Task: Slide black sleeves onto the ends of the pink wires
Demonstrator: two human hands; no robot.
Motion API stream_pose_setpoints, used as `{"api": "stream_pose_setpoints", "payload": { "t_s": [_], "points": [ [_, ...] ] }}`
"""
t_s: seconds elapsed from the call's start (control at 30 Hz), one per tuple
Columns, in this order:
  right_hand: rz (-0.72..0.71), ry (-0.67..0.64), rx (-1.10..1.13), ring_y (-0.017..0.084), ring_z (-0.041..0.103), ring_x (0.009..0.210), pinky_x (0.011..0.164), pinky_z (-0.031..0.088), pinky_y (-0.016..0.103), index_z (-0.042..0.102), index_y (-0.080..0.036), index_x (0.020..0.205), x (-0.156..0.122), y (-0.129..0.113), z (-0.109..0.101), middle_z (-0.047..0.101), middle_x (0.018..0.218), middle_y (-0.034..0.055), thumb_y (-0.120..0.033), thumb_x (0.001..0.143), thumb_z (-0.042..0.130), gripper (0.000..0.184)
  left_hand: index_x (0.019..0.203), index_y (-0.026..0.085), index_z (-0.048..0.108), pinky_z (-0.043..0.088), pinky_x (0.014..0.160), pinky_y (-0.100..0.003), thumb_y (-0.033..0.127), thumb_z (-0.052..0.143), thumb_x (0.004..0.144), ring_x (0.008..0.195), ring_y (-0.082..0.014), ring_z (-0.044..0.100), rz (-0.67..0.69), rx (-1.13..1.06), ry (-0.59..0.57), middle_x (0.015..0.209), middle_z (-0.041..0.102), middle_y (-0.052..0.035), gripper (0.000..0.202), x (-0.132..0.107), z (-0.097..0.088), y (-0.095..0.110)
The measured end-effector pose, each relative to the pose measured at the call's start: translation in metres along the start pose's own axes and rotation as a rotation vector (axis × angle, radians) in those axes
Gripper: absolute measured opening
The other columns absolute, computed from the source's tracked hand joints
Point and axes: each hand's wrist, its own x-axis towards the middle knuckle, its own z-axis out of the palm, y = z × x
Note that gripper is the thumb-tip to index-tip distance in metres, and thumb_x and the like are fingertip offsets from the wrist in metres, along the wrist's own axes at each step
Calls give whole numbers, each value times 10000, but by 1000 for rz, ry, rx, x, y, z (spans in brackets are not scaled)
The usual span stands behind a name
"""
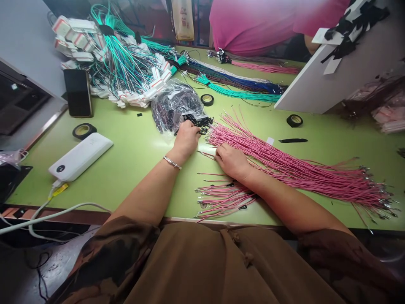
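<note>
My left hand (187, 137) reaches forward with its fingers curled onto small black connectors (202, 122) spilling from a clear plastic bag of black parts (173, 103). My right hand (230, 159) rests knuckles up on the green table (133, 156), fingers closed on the near ends of the pink wires (284, 162). That big pink bundle fans out to the right, metal terminals at its far end. A smaller pile of pink wires (221, 196) lies by my right forearm near the table's front edge.
A white power bank (80, 156) with its cable lies front left. Black tape rolls (84, 130) (207, 99) (294, 120) dot the table. Teal, blue and white-tagged wire bundles (126, 63) fill the back. A person in pink (253, 21) sits opposite, and a white board (332, 80) stands right.
</note>
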Motion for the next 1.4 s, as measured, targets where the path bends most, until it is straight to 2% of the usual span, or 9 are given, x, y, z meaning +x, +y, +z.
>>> {"api": "stream_pose_setpoints", "payload": {
  "t_s": [0.13,0.27,0.4,0.57,0.77,0.9,1.07,1.27,1.4],
  "points": [
    [-29,-50,36,233,616,951,709,395,310,628,-150,1062,-2,2,-1,642,1120,134,-314,983,426,271,809,162,766,440,889,-404,135,588,816,949,-250,519,22,-10,-30,902,580,-102,180,-8,-17,-11],
    [-2,-11,128,229,608,930,750,386,312,621,-151,1012,-2,6,2,672,1057,125,-285,978,427,238,810,173,769,462,836,-374,141,617,799,884,-226,552,-20,-42,21,856,607,-80,156,-15,-28,-13],
    [67,65,211,217,601,823,695,351,311,608,-164,970,0,11,7,698,945,104,-276,962,445,197,899,155,773,472,845,-359,180,602,843,876,-214,583,-6,-86,26,873,651,-85,181,-9,-17,0],
    [120,101,342,190,586,766,680,348,293,613,-187,921,2,17,10,698,874,63,-272,928,499,142,831,132,769,472,847,-379,171,558,853,905,-249,579,62,41,-57,888,654,-124,216,-3,-2,12],
    [70,62,384,175,584,777,672,363,283,654,-188,954,1,15,7,702,891,52,-286,885,557,155,859,101,741,462,819,-391,81,446,849,883,-265,572,94,162,-92,897,644,-161,295,-7,-7,11],
    [7,43,343,173,566,781,678,364,291,657,-166,819,4,13,4,686,873,71,-215,845,558,114,916,77,705,444,787,-393,22,423,816,870,-276,564,84,274,-119,923,628,-194,304,-12,-12,15],
    [80,-69,835,97,458,539,538,356,245,597,-158,730,9,39,-19,569,592,-12,-217,800,598,92,927,78,686,437,763,-405,-2,383,803,886,-290,547,51,334,-108,948,604,-211,337,-15,-13,13],
    [163,-58,1249,39,319,377,361,226,207,559,-170,691,11,63,-29,596,557,-15,-255,758,676,159,922,130,715,443,799,-424,75,406,842,902,-276,529,7,-6,30,906,572,-146,324,-15,-21,6],
    [157,-139,1310,42,349,340,329,254,207,542,-172,663,13,57,-18,646,572,9,-234,753,677,174,928,191,715,464,812,-370,200,468,919,894,-219,559,114,-225,99,919,596,-93,247,-25,-36,26]
  ]
}}
